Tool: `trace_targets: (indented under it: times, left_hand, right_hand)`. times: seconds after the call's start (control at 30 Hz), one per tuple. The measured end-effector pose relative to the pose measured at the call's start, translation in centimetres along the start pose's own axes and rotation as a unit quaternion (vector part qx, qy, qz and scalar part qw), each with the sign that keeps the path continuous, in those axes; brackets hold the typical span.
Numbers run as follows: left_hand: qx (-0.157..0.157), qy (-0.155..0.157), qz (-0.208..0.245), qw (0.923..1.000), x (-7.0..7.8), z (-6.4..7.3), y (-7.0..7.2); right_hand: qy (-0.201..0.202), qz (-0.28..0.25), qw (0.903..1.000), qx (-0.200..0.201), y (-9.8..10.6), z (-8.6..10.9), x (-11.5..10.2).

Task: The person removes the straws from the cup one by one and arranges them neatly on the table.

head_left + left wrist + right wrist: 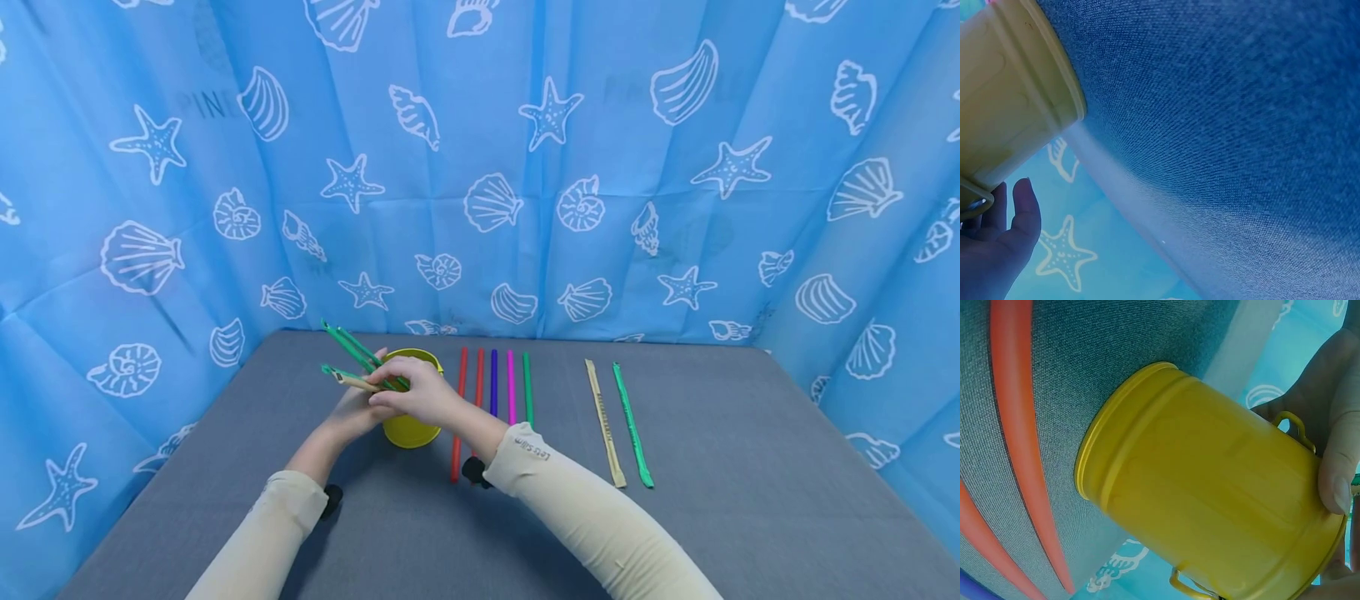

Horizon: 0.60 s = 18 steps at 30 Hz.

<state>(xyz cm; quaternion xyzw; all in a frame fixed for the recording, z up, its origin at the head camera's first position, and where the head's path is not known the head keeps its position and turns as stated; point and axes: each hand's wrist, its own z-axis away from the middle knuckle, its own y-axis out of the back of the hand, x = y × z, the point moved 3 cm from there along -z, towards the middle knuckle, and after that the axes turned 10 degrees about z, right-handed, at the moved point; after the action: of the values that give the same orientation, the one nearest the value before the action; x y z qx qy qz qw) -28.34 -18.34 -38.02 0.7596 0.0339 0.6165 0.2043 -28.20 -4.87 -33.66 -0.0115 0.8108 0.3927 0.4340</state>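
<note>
A yellow bucket [411,431] stands on the grey table left of centre. My left hand [354,414] holds its left side near the rim; in the left wrist view, fingers [1024,212] lie against the bucket's side by a handle loop. Reaching across the bucket's mouth, my right hand [422,393] pinches several thin wrapped sticks that look like straws, green ones [352,346] and a beige one [354,382]. Their ends point up and left over my left hand. The bucket's inside is mostly hidden by my right hand.
Right of the bucket lie bare straws in a row: two red [459,417], a blue [494,379], a magenta [512,383] and a green [528,383]. Farther right are a wrapped beige straw [604,421] and a wrapped green one [633,425]. A blue shell-patterned curtain [480,167] surrounds the table.
</note>
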Motion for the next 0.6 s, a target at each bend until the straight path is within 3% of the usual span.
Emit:
trace_targets:
  times: [0.17, 0.37, 0.5, 0.6]
  left_hand:
    - [-0.01, 0.0, 0.047, 0.9988, 0.0, -0.1, -0.1]
    - [-0.012, 0.003, 0.033, 0.9994, -0.2, -0.3, -0.2]
    - [-0.006, 0.022, 0.047, 0.9986, -0.5, -0.3, -0.1]
    - [-0.003, 0.019, 0.058, 0.9981, -0.5, -0.2, 0.1]
  right_hand:
    - [0.002, 0.001, 0.9999, 0.016, 0.0, 0.1, 0.0]
    - [-0.004, 0.009, 0.9997, 0.022, 0.1, 0.4, -0.1]
    - [-0.012, 0.016, 0.9994, 0.03, 0.7, 0.9, -0.3]
    - [-0.006, 0.017, 0.9988, 0.046, 1.5, 1.3, -0.4]
